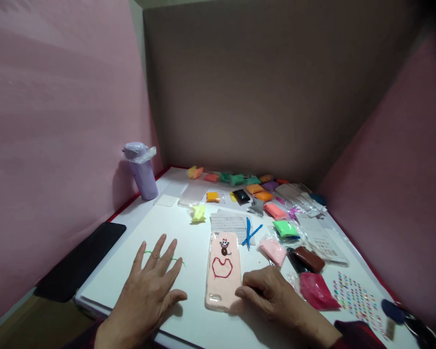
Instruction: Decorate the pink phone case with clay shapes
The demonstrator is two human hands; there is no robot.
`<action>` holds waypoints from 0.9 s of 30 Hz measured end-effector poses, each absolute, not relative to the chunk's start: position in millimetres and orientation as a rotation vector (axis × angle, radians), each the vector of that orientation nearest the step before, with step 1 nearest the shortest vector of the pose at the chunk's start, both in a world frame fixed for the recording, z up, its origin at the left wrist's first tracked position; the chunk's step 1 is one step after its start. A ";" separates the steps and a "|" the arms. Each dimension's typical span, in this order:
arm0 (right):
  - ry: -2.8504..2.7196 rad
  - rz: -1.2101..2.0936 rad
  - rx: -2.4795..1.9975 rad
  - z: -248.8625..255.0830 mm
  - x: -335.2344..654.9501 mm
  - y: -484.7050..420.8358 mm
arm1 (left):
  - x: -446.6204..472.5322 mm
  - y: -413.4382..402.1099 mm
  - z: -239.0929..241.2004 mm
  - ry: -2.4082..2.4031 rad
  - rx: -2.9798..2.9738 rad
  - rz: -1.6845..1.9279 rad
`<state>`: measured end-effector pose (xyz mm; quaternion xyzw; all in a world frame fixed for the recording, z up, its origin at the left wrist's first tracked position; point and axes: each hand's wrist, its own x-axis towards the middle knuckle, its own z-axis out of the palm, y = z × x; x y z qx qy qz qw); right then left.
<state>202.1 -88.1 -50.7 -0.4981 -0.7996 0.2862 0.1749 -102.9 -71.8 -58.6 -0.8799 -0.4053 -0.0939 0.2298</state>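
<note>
My left hand (148, 286) lies flat and open on the white table (189, 232), fingers spread over a thin green clay strand (178, 259). My right hand (272, 293) rests with fingers curled against the right lower edge of a pink phone case (223, 271). The case carries a red heart outline and a small brown figure. Whether the curled fingers hold anything is hidden.
Several coloured clay packets (261, 194) lie across the back and right, with blue plastic tools (249, 232), a paper sheet (227, 224) and a gem sticker sheet (356, 298). A purple tumbler (142, 172) stands back left. A black mat (80, 261) lies left. Walls enclose three sides.
</note>
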 end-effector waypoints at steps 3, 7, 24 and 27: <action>-2.258 0.813 -1.411 -50.6 201.7 -88.0 | -98.1 -66.1 -57.8 -1.166 -2.436 -0.266; -2.235 0.827 -1.423 -50.9 201.0 -87.7 | -91.4 -56.1 -56.1 -1.211 -2.483 -0.279; -2.269 0.800 -1.418 -53.1 201.4 -87.0 | -119.0 -47.2 -57.1 -1.368 -2.552 -0.430; -2.269 0.799 -1.415 -52.3 201.4 -87.2 | -113.8 -45.4 -56.1 -1.396 -2.627 -0.516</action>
